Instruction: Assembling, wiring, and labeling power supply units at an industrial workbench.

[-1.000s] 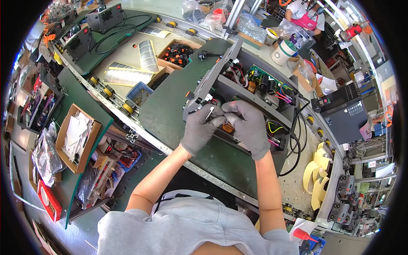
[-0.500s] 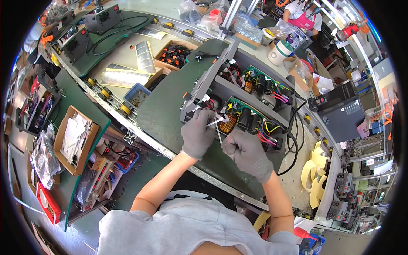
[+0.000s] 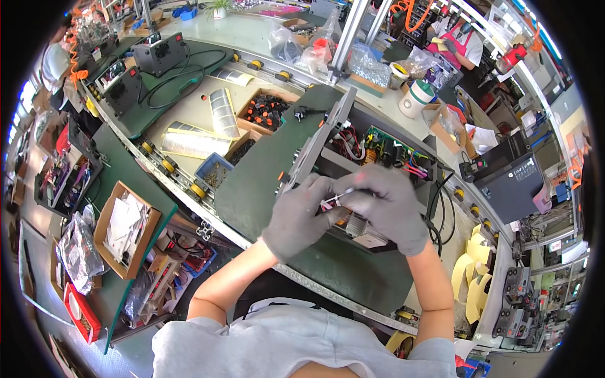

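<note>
My two grey-gloved hands are together over the nearer of two open grey metal housings. My left hand point(image 3: 296, 217) is at the housing's left part, thumb and fingers closed on a thin white cable tie point(image 3: 334, 198). From the other side my right hand point(image 3: 392, 205) pinches the same strip, its fingers curled toward the left hand. Between and below the gloves show a finned heat sink point(image 3: 358, 228) and a bit of wiring; they hide most of the nearer housing's inside. Beyond the hands, the farther housing point(image 3: 343, 162) shows a green circuit board point(image 3: 378, 135), copper coil and coloured wires.
Black cables point(image 3: 449, 217) hang off the housings' right side. Left of the green work mat point(image 3: 252, 189) are a blue tray of screws point(image 3: 214, 171), a box of black-and-orange parts point(image 3: 265, 110) and label sheets point(image 3: 195, 143). Yellow curved pieces point(image 3: 472, 271) lie at right. A co-worker point(image 3: 463, 47) stands far right.
My right hand has moved up and left to meet the left hand over the nearer housing. The view has shifted, and the gloves now cover the coil and wires that showed before.
</note>
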Motion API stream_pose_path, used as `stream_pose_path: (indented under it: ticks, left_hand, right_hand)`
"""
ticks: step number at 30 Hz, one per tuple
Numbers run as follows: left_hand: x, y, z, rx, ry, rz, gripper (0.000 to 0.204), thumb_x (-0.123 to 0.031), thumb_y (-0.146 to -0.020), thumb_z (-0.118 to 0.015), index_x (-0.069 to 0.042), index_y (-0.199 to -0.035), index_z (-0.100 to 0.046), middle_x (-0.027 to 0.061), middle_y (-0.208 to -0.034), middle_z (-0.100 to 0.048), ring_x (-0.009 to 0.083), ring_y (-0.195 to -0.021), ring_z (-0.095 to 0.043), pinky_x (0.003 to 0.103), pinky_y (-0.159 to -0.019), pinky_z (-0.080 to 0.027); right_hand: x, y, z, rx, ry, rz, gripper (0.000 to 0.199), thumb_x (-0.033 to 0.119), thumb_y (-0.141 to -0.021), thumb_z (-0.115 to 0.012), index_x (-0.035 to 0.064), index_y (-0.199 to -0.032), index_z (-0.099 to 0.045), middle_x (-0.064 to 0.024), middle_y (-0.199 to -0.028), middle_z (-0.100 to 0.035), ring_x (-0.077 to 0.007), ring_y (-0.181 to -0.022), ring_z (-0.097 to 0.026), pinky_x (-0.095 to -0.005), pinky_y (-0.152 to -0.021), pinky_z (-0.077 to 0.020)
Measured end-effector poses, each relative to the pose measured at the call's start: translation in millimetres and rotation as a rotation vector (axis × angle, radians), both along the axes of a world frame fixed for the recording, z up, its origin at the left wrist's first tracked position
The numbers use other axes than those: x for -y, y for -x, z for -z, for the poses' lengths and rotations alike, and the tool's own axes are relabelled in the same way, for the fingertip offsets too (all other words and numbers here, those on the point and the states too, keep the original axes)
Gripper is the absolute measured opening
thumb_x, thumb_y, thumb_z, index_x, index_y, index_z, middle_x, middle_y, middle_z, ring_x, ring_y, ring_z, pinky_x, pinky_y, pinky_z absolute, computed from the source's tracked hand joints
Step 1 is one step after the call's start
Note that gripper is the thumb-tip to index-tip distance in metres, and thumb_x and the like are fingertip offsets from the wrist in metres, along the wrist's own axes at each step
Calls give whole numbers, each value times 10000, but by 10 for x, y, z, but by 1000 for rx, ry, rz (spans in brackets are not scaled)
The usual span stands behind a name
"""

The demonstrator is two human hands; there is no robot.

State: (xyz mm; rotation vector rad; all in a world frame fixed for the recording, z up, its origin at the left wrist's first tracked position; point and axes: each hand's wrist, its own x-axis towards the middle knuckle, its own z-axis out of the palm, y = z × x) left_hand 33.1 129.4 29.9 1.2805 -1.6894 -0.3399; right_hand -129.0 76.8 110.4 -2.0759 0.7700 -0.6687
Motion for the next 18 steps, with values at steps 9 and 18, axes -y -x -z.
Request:
stream_pose_path:
  ticks: [9, 18]
  left_hand:
    - [1617, -845, -100, 145, -243, 30, 458, -343, -751, -739, -80, -1102, -610, 109, -1011, -646, 254, -830, -647, 353, -748, -502]
    - [2225, -504, -367, 679, -519, 341, 520, -423, -717, -720, -10, -1024, -646, 159, -974, -683, 265, -916, -654, 367, -827, -490]
  right_hand:
    - [1107, 422, -142, 419, 158, 653, 143, 113, -908, -553, 2, -980, -607, -30, -811, -620, -83, -703, -565, -229, -663, -473]
    - [1680, 399, 365, 236, 112, 632, 146, 119, -885, -598, 11, -985, -604, -36, -785, -628, -74, -665, -566, -238, -622, -491]
